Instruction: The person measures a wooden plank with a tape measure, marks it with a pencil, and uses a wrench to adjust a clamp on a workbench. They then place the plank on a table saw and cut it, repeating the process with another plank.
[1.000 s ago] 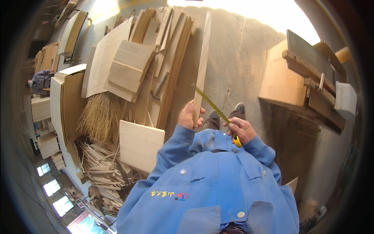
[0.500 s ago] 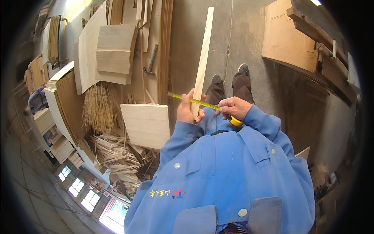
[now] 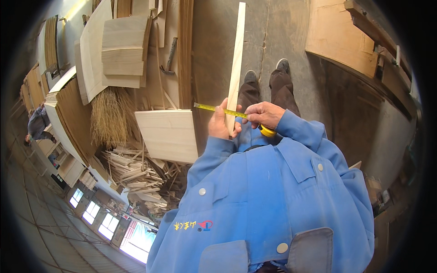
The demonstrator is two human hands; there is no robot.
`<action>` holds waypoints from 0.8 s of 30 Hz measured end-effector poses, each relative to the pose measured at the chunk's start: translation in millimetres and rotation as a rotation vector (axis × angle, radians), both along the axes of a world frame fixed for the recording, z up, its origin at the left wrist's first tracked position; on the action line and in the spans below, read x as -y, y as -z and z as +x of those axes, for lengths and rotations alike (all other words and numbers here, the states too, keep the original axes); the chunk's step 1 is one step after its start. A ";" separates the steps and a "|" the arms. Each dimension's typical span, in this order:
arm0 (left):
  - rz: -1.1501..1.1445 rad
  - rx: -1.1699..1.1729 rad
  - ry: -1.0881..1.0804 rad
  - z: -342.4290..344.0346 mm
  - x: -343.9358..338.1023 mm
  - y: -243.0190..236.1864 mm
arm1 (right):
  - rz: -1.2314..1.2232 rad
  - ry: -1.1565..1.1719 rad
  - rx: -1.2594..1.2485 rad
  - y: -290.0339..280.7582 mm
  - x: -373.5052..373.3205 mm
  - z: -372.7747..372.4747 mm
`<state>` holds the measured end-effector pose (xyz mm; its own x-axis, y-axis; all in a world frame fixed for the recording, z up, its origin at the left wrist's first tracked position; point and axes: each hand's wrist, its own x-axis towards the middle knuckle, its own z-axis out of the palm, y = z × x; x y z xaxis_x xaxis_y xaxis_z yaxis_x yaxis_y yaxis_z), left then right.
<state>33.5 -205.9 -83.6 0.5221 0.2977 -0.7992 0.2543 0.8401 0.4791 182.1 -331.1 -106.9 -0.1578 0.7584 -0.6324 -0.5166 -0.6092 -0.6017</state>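
Note:
My left hand (image 3: 221, 122) grips a long, pale wooden strip (image 3: 236, 63) near its lower end, the strip pointing away from me over the floor. A yellow tape measure blade (image 3: 210, 108) lies across the strip at my left hand, its metal tip out to the left beyond the strip. My right hand (image 3: 268, 113) is closed on the tape measure, whose yellow case (image 3: 267, 132) shows below my fingers; they are just right of the strip. Below both hands is my blue jacket.
Stacked boards (image 3: 184, 54) stand at left, with a hammer (image 3: 170, 59), a straw broom (image 3: 109, 116), a pale panel (image 3: 166, 134) and a scrap-wood pile (image 3: 134, 170). A plywood piece and timbers (image 3: 339, 38) are at right. Another person (image 3: 37, 123) is at far left.
The tape blade has swung from sloping along the upper right of the strip to lying crosswise over it. My right hand has moved up beside my left, and the view has tilted.

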 end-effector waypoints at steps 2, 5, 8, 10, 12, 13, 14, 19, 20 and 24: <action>-0.006 -0.009 0.013 -2.1 2.2 1.3 | 0.013 0.018 0.012 5.2 -4.1 -5.7; -0.002 -0.019 0.054 -4.5 4.4 2.0 | 0.009 0.070 0.053 12.2 -6.4 -12.5; -0.009 -0.016 0.044 -5.4 5.6 3.3 | 0.033 0.073 0.084 17.4 -7.5 -15.3; -0.016 -0.019 0.018 -5.9 6.1 4.5 | 0.028 0.076 0.069 19.2 -8.0 -16.5; -0.025 -0.015 0.018 -6.8 6.0 5.7 | 0.032 0.077 0.070 20.0 -8.4 -17.3; -0.030 -0.014 0.019 -7.2 6.0 6.1 | 0.034 0.075 0.075 20.1 -8.6 -17.6; -0.033 -0.020 0.018 -7.9 6.3 6.3 | 0.042 0.073 0.078 20.1 -8.5 -17.9; -0.036 -0.038 0.020 -8.3 5.7 7.8 | 0.042 0.085 0.080 20.0 -8.9 -18.4; -0.034 -0.035 0.024 -8.1 5.5 8.1 | 0.043 0.086 0.082 19.9 -9.1 -18.3; -0.034 -0.041 0.032 -7.9 5.0 8.8 | 0.031 0.083 0.082 18.6 -10.2 -17.1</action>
<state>25.6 -210.9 -92.4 0.4974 0.2538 -0.8296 0.2997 0.8471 0.4389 165.0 -320.9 -125.5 -0.0423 0.7859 -0.6169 -0.5126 -0.5470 -0.6618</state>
